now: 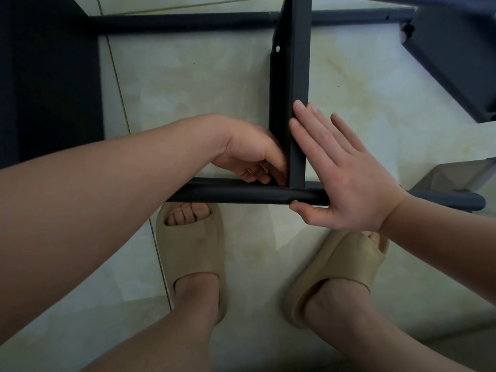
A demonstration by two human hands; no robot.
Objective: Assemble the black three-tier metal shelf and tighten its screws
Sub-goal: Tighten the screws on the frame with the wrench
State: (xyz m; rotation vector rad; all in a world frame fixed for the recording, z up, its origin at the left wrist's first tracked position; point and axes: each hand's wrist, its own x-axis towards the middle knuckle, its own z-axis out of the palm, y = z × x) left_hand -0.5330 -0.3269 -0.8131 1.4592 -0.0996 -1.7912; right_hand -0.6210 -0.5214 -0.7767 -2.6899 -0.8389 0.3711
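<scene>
view: head camera, looking straight down past both forearms to the feet
shelf: the black metal shelf [299,63] lies on its side on the pale tiled floor [204,84], just ahead of the person's toes
near tube: a round black tube [228,195] runs left to right across the middle of the view, directly above the toes
far tube: a second round tube [188,21] runs parallel to it near the top edge
middle tier: a flat black panel [279,84] stands on edge between the two tubes and meets the near tube at a right angle
screw hole: one small pale hole [277,48] shows in the panel's left face, up toward the far tube
left hand: the left hand [249,154] is tucked into the corner on the left of the panel, right above the near tube; its fingers curl down into that corner, with a thin pale sliver among them, and whether they grip anything cannot be told
right hand: the right hand [341,167] is flat with straight, slightly spread fingers; the fingertips [299,107] touch the panel's right edge and the thumb [303,210] lies along the near side of the near tube
left side: a broad dark panel [53,76] fills the left edge of the view
right side: another dark panel [453,60] slants across the upper right corner
feet: beige slippers, the left slipper [190,253] partly under the near tube, the right slipper [341,267] angled outward
</scene>
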